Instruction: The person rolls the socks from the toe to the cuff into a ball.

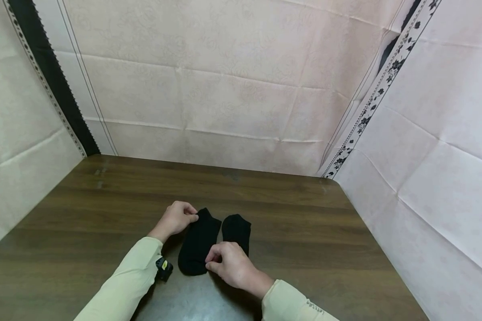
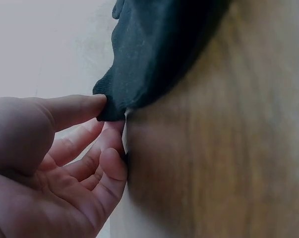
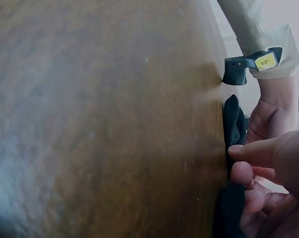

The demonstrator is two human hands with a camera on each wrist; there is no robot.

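Two black socks lie side by side on the brown wooden table [image 1: 305, 214]. My left hand [image 1: 176, 218] pinches a corner of the left sock [image 1: 200, 245] at its far end; in the left wrist view the thumb lies over the ribbed edge of the sock [image 2: 139, 64], fingers beneath. My right hand [image 1: 233, 265] pinches that same sock's near right edge between thumb and forefinger. It covers the near part of the right sock [image 1: 236, 229]. In the right wrist view, the right sock [image 3: 229, 210] sits beside the right fingers.
Pale patterned cloth [image 1: 225, 98] hangs behind the table, with more cloth at the left [image 1: 20, 133] and right [image 1: 434, 156]. A small black camera [image 1: 164, 269] is strapped to the left wrist. Light glares off the table's near edge.
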